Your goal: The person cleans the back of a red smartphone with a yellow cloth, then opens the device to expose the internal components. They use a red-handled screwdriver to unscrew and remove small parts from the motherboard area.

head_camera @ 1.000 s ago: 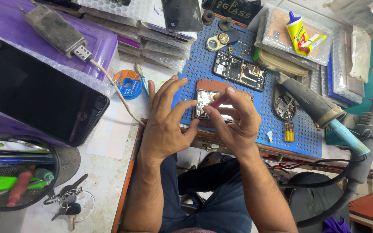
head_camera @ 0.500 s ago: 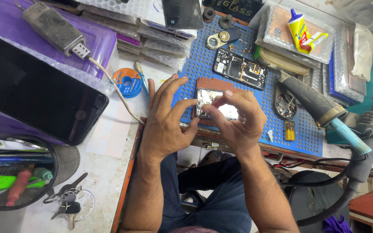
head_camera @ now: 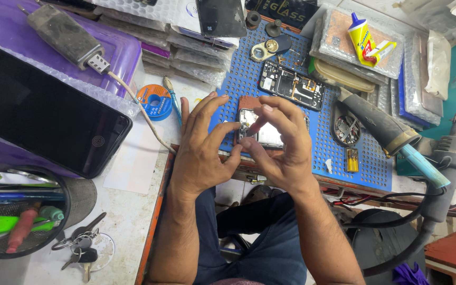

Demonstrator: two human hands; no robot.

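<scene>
My left hand [head_camera: 202, 150] and my right hand [head_camera: 282, 142] meet over a small opened phone body [head_camera: 266, 133] with a shiny inner plate, lying on the blue perforated work mat [head_camera: 317, 132]. Thumb and fingertips of both hands pinch at its left edge; the other fingers are spread. Most of the phone is hidden behind my right hand. A second opened phone [head_camera: 290, 84], showing its circuit board, lies farther back on the mat.
A large black phone [head_camera: 43, 111] rests on purple bubble wrap at left. A solder wick spool [head_camera: 154, 102], a mesh tool cup [head_camera: 22, 216], keys [head_camera: 83, 248], a hot-air handle [head_camera: 386, 129], a glue tube [head_camera: 362, 37] and packaged parts surround the mat.
Both hands stay over the small phone; my fingers have shifted slightly, with the right fingertips now closer to the phone's left edge.
</scene>
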